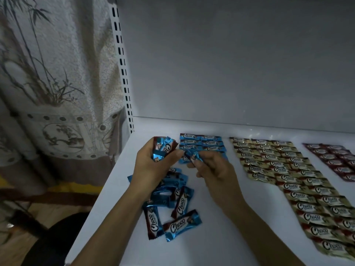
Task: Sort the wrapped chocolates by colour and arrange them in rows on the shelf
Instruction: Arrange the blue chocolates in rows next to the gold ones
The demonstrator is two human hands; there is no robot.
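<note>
Clutching blue chocolates [163, 148], left hand [151, 167]; right hand [214, 170] just beside, pinching a single chocolate [195, 156].

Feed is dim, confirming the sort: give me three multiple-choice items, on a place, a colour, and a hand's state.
1. The loose blue pile lies: A) left, in front of the blue rows; B) far right; C) behind the blue rows.
2. The bunch in the left hand is: A) red; B) blue; C) cream.
3. The right hand: A) lies flat; B) hangs empty; C) pinches one blue chocolate.
Key: 1 A, it sits nearer the camera than the rows; 2 B, blue foil shows above the grip; 3 C, it holds a single wrapper.
</note>
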